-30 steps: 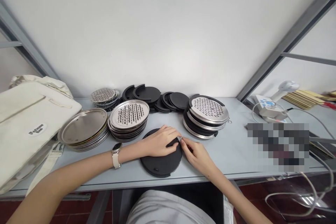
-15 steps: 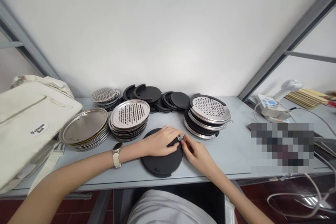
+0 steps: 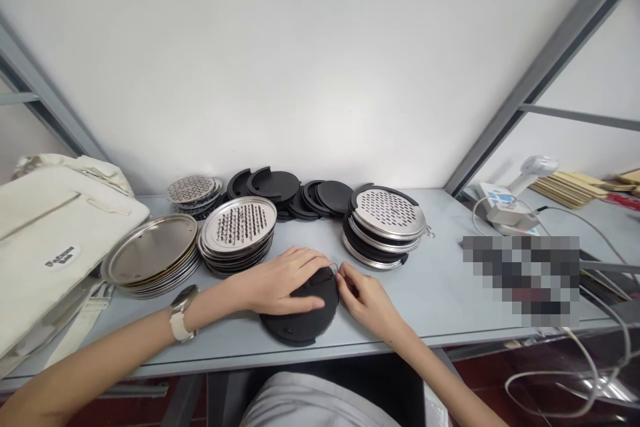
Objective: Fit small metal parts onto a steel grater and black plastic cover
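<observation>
A black round disc (image 3: 300,320) lies flat near the table's front edge, with a thin metal rim showing on its right side. My left hand (image 3: 290,281) rests on top of it, fingers and thumb spread apart. At the disc's upper right edge is a thin wire ring (image 3: 334,268). My right hand (image 3: 363,297) pinches the ring between thumb and forefinger. Behind and to the right stands a stack of perforated metal discs in black holders (image 3: 390,210), the top one with a ring at its side.
Perforated discs (image 3: 240,223), plain metal plates (image 3: 153,250) and small grater discs (image 3: 191,189) are stacked on the left. Black holders (image 3: 280,187) lie by the wall. A cream bag (image 3: 60,227) sits far left, a white scanner (image 3: 530,170) on the right.
My left thumb has spread further from the fingers, and the left hand has shifted slightly left on the disc. The whole view has moved a little. My right hand stays at the disc's edge.
</observation>
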Tool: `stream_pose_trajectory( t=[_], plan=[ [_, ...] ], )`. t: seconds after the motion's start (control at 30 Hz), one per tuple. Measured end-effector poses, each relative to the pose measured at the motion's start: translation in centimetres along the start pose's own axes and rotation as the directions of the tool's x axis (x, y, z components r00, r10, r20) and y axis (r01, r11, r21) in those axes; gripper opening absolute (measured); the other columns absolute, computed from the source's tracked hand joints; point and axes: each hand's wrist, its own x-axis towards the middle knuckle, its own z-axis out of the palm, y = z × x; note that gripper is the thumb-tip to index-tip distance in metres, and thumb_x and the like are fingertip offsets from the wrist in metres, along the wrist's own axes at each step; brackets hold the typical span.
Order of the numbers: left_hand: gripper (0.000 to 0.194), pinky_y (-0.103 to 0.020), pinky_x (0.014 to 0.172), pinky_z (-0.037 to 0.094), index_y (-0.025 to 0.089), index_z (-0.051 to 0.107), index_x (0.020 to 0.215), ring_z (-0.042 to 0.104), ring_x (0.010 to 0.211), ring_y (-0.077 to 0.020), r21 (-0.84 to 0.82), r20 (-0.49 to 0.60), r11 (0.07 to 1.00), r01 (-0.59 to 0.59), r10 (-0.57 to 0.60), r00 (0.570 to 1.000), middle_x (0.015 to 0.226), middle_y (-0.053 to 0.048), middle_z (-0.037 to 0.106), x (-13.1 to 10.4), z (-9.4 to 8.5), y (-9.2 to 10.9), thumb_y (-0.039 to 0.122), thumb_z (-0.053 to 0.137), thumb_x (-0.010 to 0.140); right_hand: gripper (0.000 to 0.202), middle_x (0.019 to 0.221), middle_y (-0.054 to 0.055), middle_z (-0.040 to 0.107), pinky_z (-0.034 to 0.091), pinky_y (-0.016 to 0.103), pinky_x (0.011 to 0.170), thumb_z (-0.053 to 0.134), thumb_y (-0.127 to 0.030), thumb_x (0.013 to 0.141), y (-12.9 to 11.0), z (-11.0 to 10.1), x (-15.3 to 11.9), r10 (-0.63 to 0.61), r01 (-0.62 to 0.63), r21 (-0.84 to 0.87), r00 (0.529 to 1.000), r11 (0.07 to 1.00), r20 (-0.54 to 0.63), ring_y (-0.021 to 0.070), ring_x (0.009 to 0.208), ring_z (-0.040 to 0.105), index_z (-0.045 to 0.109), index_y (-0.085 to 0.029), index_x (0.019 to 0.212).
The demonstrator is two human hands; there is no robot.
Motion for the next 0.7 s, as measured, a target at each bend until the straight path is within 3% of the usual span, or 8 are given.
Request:
stream_pose_trajectory(
  t=[0.1, 0.23, 0.4, 0.5, 0.6, 0.7],
  plan=[
    [0.080, -0.048, 0.110, 0.027, 0.017, 0.029, 0.145, 0.032, 0.135, -0.0347, 0.045, 0.013, 0.998, 0.039, -0.039, 0.999, 0.146, -0.017, 0.036, -1.8, 0.4, -0.2, 0.060, 0.058, 0.083, 0.024, 0.056, -0.007, 0.038, 0.025, 0.024, 0.053, 0.034, -0.032, 0.097, 0.1, 0.0, 0.1, 0.008, -0.008, 0.023, 1.000, 1.000, 0.001, 0.0114, 0.050, 0.035, 0.033, -0.023, 0.075],
    [0.081, -0.051, 0.114, 0.021, 0.018, 0.020, 0.150, 0.018, 0.142, -0.0343, 0.057, 0.009, 0.996, 0.067, -0.068, 0.998, 0.155, -0.016, 0.021, -2.8, 2.1, -0.6, 0.056, 0.054, 0.086, 0.024, 0.058, -0.007, 0.036, 0.026, 0.024, 0.054, 0.036, -0.031, 0.096, 0.4, -0.7, 0.4, -0.004, 0.001, 0.053, 0.999, 0.999, 0.052, 0.0116, 0.053, 0.034, 0.031, -0.023, 0.074],
    [0.074, -0.049, 0.114, 0.022, 0.014, 0.024, 0.148, 0.019, 0.142, -0.0322, 0.072, -0.007, 0.996, 0.059, -0.059, 0.998, 0.153, -0.017, 0.024, -1.4, 2.9, -0.4, 0.050, 0.051, 0.089, 0.025, 0.062, -0.006, 0.035, 0.029, 0.023, 0.054, 0.035, -0.029, 0.096, 1.2, -2.1, 1.0, -0.049, 0.038, 0.082, 0.989, 0.996, 0.138, 0.0119, 0.056, 0.035, 0.030, -0.023, 0.073],
    [0.070, -0.050, 0.113, 0.024, 0.014, 0.029, 0.145, 0.023, 0.141, -0.0332, 0.058, -0.042, 0.998, 0.039, -0.036, 0.998, 0.151, -0.017, 0.029, -0.5, 3.0, -0.4, 0.048, 0.052, 0.089, 0.024, 0.064, -0.005, 0.041, 0.031, 0.024, 0.055, 0.034, -0.029, 0.097, 1.5, -2.0, 1.0, -0.027, 0.028, -0.014, 0.998, 1.000, 0.062, 0.0131, 0.057, 0.040, 0.035, -0.023, 0.074],
    [0.056, -0.049, 0.112, 0.027, 0.015, 0.036, 0.141, 0.033, 0.136, -0.0304, 0.011, -0.127, 0.999, 0.030, -0.028, 0.992, 0.146, -0.016, 0.039, -0.2, 3.3, -0.6, 0.037, 0.049, 0.091, 0.023, 0.064, -0.003, 0.046, 0.032, 0.025, 0.056, 0.033, -0.028, 0.097, 1.6, -1.3, 0.8, -0.019, 0.012, -0.111, 0.998, 0.994, -0.065, 0.0147, 0.056, 0.045, 0.040, -0.023, 0.076],
    [0.045, -0.045, 0.110, 0.031, 0.016, 0.042, 0.136, 0.042, 0.130, -0.0256, -0.048, -0.164, 0.999, -0.003, -0.005, 0.986, 0.140, -0.013, 0.048, -0.3, 3.5, -0.8, 0.027, 0.045, 0.093, 0.021, 0.061, -0.003, 0.047, 0.032, 0.025, 0.054, 0.033, -0.027, 0.097, 1.7, -0.7, 0.5, -0.020, 0.004, -0.140, 0.993, 0.990, -0.113, 0.0147, 0.051, 0.044, 0.042, -0.023, 0.079]
  ],
)
